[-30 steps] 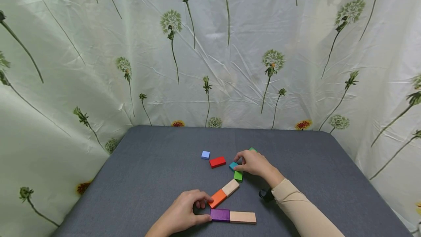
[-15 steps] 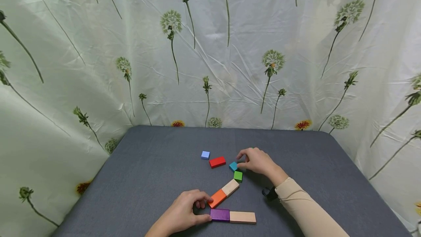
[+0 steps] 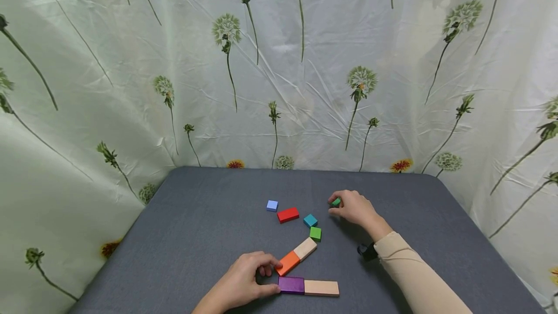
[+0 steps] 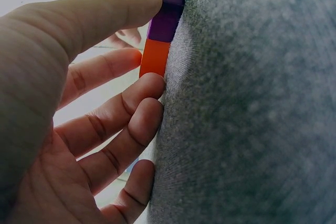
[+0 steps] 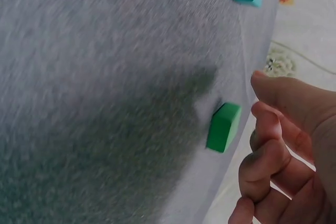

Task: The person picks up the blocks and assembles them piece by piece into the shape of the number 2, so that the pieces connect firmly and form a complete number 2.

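Observation:
In the head view my left hand [image 3: 246, 280] lies at the near blocks. Its thumb touches the left end of a purple block [image 3: 291, 285], and its index fingertip is on an orange block [image 3: 288, 262]. A plain wood block [image 3: 321, 288] abuts the purple one; another plain wood block [image 3: 305, 249] continues from the orange one, slanting up right. Farther back, my right hand [image 3: 357, 212] hovers around a dark green block [image 3: 335, 202]. The right wrist view shows a gap between its bent fingers and that green block [image 5: 223, 128], which rests on the cloth.
A bright green block [image 3: 316, 234] and a teal block [image 3: 310, 220] touch beyond the slanted row. Left of them lie a red block [image 3: 288, 215] and a small blue block [image 3: 272, 205]. A dark grey cloth [image 3: 196, 217] covers the table; a flowered curtain [image 3: 305, 86] hangs behind.
My right hand has left the teal block beside the bright green one and moved back and right to the dark green block. The left hand has stayed still.

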### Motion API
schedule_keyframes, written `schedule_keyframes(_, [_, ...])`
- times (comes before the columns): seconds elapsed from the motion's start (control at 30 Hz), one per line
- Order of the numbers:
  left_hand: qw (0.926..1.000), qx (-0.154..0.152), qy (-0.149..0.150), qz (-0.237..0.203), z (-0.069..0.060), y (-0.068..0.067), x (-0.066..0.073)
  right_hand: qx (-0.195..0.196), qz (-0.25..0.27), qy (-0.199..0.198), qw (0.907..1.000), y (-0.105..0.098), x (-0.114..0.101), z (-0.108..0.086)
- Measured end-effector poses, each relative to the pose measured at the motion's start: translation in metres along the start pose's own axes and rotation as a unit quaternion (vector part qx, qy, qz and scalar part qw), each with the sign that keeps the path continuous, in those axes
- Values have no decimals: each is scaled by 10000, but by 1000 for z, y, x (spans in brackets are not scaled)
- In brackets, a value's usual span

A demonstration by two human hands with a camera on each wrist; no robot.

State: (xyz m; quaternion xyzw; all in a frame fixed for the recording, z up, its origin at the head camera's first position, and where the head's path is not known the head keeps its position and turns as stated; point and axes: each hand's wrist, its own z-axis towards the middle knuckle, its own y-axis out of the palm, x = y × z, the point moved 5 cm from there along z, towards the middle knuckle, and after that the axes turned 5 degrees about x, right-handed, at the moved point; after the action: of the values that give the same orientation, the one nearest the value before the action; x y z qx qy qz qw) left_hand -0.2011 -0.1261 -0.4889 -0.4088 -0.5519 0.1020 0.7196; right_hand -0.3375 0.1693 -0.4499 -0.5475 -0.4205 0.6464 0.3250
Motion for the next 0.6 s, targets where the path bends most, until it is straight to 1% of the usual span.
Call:
schedule_keyframes(0.1, [10000,-12,-13,11,0,0,0,31,38,226,9997,-2,7,0])
schedule_keyframes(0.23, [10000,-20,-19,29,0,0,0,58,-17,401,9992,-3,14,2])
schedule_keyframes(0.37, [10000,-23,-28,27,0,1,0,86,-48,484,9988,-2,20,3])
schedule_keyframes(0.6, [10000,-18,-28,10,0,1,0,152,-58,454,9988,-2,24,4])
